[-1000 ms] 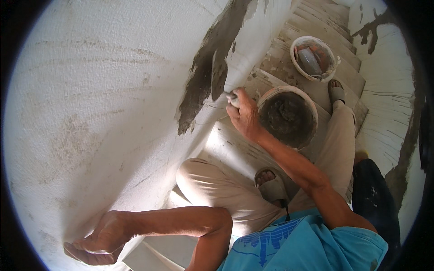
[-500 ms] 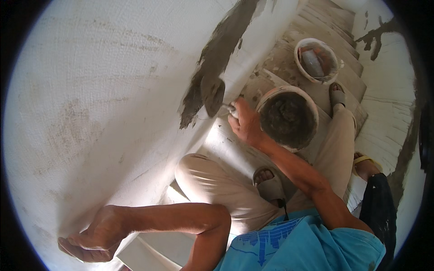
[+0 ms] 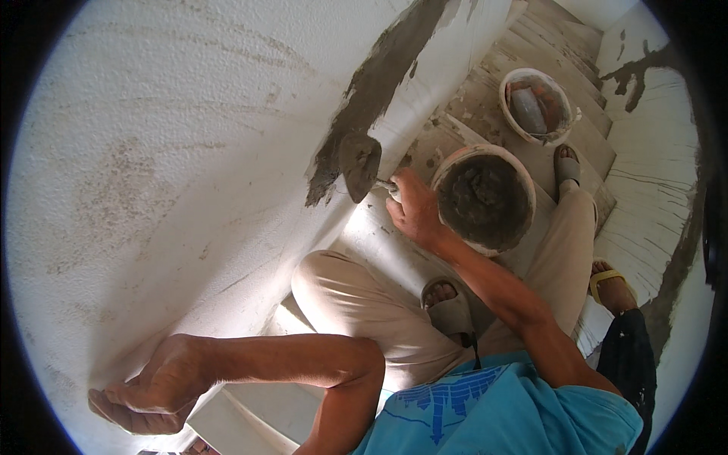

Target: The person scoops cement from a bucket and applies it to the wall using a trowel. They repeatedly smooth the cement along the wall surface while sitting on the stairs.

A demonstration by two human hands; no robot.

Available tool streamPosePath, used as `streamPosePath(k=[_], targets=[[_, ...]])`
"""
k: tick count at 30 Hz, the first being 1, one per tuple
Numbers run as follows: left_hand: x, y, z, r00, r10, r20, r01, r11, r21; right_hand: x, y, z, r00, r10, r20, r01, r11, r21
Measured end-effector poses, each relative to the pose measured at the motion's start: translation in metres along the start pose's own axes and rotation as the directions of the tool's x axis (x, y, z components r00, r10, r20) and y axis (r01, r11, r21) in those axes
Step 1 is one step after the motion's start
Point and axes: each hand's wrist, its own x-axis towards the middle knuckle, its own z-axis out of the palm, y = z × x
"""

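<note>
My right hand (image 3: 415,205) is wrapped round the handle of a trowel (image 3: 361,165). The trowel's blade, coated in grey mortar, is at the lower end of a dark strip of wet mortar (image 3: 379,91) on the white wall. Just right of that hand stands a bucket (image 3: 527,178) with grey mortar inside. Over at the lower left, my left hand (image 3: 155,390) is beside the wall, its fingers stretched out and slightly bent with nothing visible in them. Whether it touches the wall is hard to see.
Farther up the stairs (image 3: 595,144) is a second white bucket (image 3: 570,114) with tools or scraps in it. Another person's sandalled foot (image 3: 613,292) and dark trouser leg are at my right. The right-hand wall (image 3: 644,174) also carries mortar streaks.
The trowel blade has tipped slightly away from the mortar strip, showing more of its face. My left hand has shifted a little up and left. The view has moved slightly.
</note>
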Motion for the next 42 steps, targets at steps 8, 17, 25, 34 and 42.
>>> streamPosePath(k=[8, 17, 25, 34, 42], targets=[[0.004, 0.003, 0.000, 0.999, -0.019, -0.029, 0.019, 1.000, 0.018, 0.024, -0.017, 0.009, 0.995, -0.009, -0.104, 0.010, 1.000, 0.006], [0.001, 0.013, 0.000, 0.995, -0.097, -0.023, 0.096, 0.994, -0.047, -0.017, -0.006, -0.067, 0.861, -0.114, 0.495, 0.126, 0.992, 0.009], [-0.007, -0.011, 0.001, 0.995, -0.063, -0.079, 0.055, 0.993, -0.104, 0.074, 0.005, -0.147, 0.610, 0.082, 0.788, 0.088, 0.982, -0.170], [-0.013, -0.028, -0.023, 0.999, -0.031, -0.043, 0.029, 0.998, -0.057, 0.109, 0.023, -0.186, 0.288, 0.327, 0.900, 0.312, 0.857, -0.411], [-0.005, -0.027, -0.023, 0.999, -0.003, -0.048, 0.001, 0.999, -0.052, 0.068, 0.087, -0.195, 0.117, 0.609, 0.785, 0.315, 0.727, -0.610]])
